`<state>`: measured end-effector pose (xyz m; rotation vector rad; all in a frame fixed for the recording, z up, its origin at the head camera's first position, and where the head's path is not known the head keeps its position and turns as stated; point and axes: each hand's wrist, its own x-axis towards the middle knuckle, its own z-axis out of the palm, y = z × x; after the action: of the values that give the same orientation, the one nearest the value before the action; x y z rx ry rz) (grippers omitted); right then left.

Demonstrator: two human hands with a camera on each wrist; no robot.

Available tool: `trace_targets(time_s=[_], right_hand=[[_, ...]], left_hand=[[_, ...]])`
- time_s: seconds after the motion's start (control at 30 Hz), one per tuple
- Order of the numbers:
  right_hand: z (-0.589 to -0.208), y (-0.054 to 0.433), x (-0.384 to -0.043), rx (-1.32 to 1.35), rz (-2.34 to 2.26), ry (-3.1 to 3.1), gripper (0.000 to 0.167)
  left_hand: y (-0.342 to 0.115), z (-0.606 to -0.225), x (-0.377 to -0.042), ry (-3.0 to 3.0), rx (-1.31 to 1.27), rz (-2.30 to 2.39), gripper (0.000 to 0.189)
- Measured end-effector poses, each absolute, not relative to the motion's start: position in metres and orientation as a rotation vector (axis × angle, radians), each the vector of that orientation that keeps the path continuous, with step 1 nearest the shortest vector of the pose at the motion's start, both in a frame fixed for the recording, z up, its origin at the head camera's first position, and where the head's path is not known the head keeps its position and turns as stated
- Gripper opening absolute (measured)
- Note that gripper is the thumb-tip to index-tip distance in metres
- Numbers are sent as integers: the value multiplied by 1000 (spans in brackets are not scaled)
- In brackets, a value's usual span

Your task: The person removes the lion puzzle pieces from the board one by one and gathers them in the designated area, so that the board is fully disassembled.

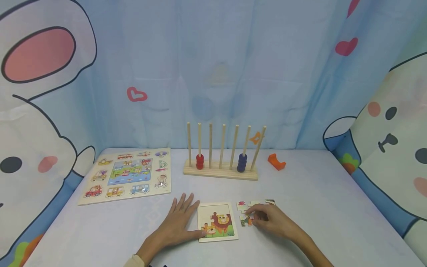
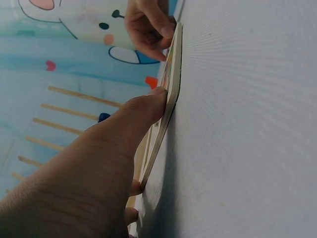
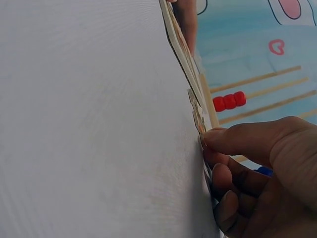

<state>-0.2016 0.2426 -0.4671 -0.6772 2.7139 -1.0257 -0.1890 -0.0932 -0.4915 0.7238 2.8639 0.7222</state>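
A square wooden puzzle board (image 1: 218, 207) lies flat, with several joined pieces showing a lion picture (image 1: 221, 221) in its lower right. My left hand (image 1: 178, 226) rests beside the board with fingers spread, its thumb (image 2: 143, 111) on the board's near left rim and its index fingertip at the upper left corner. To the right of the board lie loose puzzle pieces (image 1: 241, 206). My right hand (image 1: 271, 219) bends over them, thumb and index finger pinching one puzzle piece (image 3: 200, 124) at its edge. The palm hides part of the pieces.
Behind stands a wooden peg rack (image 1: 220, 172) with red beads (image 1: 199, 162) and dark blue beads (image 1: 242, 163). An orange block (image 1: 276, 162) lies to its right. At the back left is a vehicle puzzle board (image 1: 96, 198). A blue curtain (image 1: 213, 74) closes the back.
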Motion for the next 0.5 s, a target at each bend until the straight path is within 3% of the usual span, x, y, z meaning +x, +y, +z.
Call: trace_targets(time_s=[0.5], right_hand=[[-464, 246, -207, -724, -1110, 2629, 22]], left_hand=[[-96, -492, -189, 2857, 738, 744, 97]])
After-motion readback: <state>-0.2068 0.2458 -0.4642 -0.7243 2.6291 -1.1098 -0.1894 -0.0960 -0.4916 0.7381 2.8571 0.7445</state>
